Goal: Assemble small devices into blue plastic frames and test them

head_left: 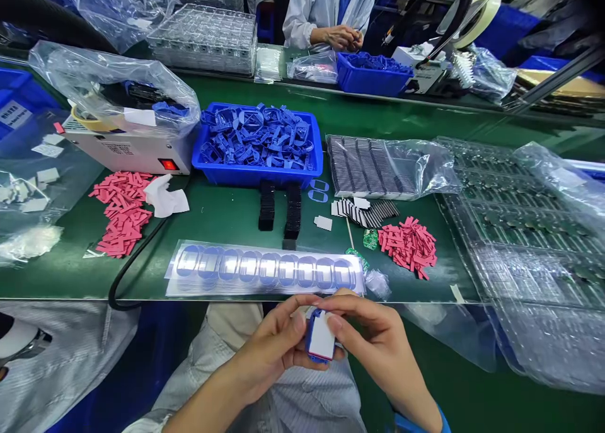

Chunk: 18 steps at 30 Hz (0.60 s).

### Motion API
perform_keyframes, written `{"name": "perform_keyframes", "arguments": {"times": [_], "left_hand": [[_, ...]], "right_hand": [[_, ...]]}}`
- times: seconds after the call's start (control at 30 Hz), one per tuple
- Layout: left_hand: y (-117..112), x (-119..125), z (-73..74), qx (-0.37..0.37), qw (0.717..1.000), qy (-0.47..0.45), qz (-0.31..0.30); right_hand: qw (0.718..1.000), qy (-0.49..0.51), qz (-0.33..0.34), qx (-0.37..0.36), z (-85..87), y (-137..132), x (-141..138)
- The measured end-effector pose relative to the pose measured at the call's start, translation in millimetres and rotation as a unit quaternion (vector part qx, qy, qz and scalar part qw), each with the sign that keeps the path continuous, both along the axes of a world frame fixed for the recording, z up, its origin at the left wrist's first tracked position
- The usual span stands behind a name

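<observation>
Just past the bench's front edge, over my lap, both hands hold a small blue plastic housing (311, 332). A flat white rectangular piece (323, 337) covers its upper face, with a thin red line along the lower end. My left hand (278, 335) is closed around the left side, thumb against the edge. From the right, my right hand (366, 326) grips it, its thumb on the white piece. The fingers behind the housing are partly hidden. Nearest on the bench lies a stack of clear strips with blue oval rings (288, 270).
A blue bin (258, 176) of blue plastic parts stands mid-bench. Pink strips (409, 245) lie right, more pink strips (123, 215) left. Black pieces (293, 212), bagged display modules (373, 165) and clear trays of circuit boards (515, 212) sit around. Across the bench, a co-worker's hands (338, 37) are busy.
</observation>
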<state>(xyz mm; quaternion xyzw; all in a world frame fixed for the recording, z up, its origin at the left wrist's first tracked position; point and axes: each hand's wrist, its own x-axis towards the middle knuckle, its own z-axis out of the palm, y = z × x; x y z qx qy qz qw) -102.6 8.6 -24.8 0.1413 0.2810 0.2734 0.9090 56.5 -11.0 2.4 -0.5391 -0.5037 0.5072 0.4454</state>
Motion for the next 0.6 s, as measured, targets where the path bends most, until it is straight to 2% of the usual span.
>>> {"name": "perform_keyframes", "arguments": {"times": [0.1,0.2,0.33,0.43,0.6], "left_hand": [[-1.4,0.0,-0.4,-0.001,1.0,-0.012,-0.003],[-2.6,1.3,2.1,-0.004,1.0,-0.03,0.003],[-2.8,4.2,7.5,-0.006,0.998,-0.045,0.044],[-2.8,6.2,9.8,0.002,0.997,-0.05,0.054],[-3.1,7.0,7.5,0.002,0.997,-0.051,0.056]], "right_hand": [[1.0,0.006,0.02,0.004,1.2,0.7,-1.5],[0.998,-0.025,0.02,0.047,2.4,0.6,-0.7],[0.994,-0.032,-0.031,0.096,1.7,-4.7,4.3],[0.994,-0.042,-0.046,0.093,-0.2,-10.0,4.4],[0.996,-0.038,-0.022,0.073,-2.1,-14.0,-2.0]]}}
